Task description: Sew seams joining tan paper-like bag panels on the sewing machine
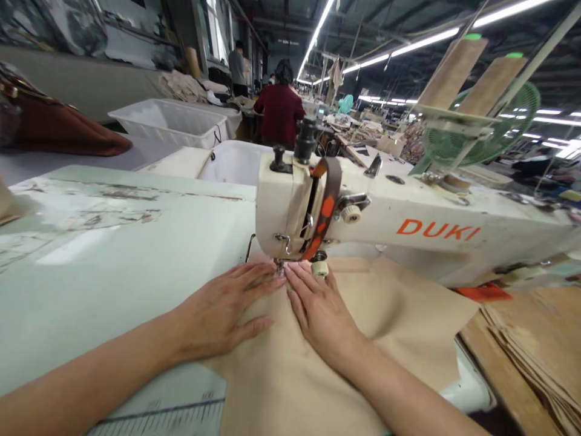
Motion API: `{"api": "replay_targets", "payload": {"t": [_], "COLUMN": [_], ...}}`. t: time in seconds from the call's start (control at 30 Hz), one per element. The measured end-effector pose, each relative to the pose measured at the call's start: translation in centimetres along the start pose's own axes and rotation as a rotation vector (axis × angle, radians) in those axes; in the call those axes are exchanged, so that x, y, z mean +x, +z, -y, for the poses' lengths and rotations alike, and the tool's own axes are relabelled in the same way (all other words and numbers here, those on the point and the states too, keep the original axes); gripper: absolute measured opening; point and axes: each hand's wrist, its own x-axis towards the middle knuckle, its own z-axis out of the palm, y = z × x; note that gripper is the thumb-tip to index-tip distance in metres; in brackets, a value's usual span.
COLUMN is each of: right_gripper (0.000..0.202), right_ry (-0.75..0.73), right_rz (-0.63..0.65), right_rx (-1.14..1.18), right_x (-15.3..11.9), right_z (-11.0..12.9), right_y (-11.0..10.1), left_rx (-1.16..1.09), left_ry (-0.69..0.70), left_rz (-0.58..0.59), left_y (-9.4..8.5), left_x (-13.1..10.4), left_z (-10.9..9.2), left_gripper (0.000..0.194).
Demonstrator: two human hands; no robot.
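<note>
Beige fabric (290,375) lies under the needle area of a white sewing machine (436,224) and spreads out to the right and toward me. My left hand (227,309) rests on the fabric left of the presser foot (280,266), its fingers stretched and the thumb apart. On the other side, my right hand (318,309) lies on the cloth with its fingers extended, the tips close to the foot. Both palms face down. The fingertips partly hide the needle area, so the stitching point itself is hard to make out.
Pale green table (136,272) carries a ruler strip (167,418) near its front. A stack of beige pieces (535,363) sits at the right. Behind stand white bins (167,124), a brown bag (59,121), thread cones (454,69), a green fan (481,133) and a person in dark red (280,115).
</note>
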Motion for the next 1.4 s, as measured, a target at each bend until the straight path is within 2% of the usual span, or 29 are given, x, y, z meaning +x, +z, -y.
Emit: {"api": "replay_targets", "payload": {"t": [0.13,0.47,0.73,1.4], "right_gripper": [0.045,0.046,0.047,0.045], "right_ry": [0.017,-0.022,-0.029,-0.023], "right_rz": [0.015,-0.009,0.003,-0.022], "right_rx": [-0.002,-0.039,-0.051,-0.043], "right_x": [0.0,-0.14,-0.06,-0.06], "right_z": [0.03,0.02,-0.08,0.09], "right_y": [-0.18,-0.15,-0.06,0.04], "left_rx": [0.013,0.046,0.047,0.038], "left_ry": [0.003,0.013,0.031,0.018], "left_rz": [-0.018,-0.028,-0.057,-0.025], "left_y": [0.28,0.37,0.49,-0.13], "left_x": [0.21,0.02,0.02,0.15], "left_z": [-0.08,-0.21,-0.08,-0.3], "left_gripper": [0.054,0.061,0.059,0.059]}}
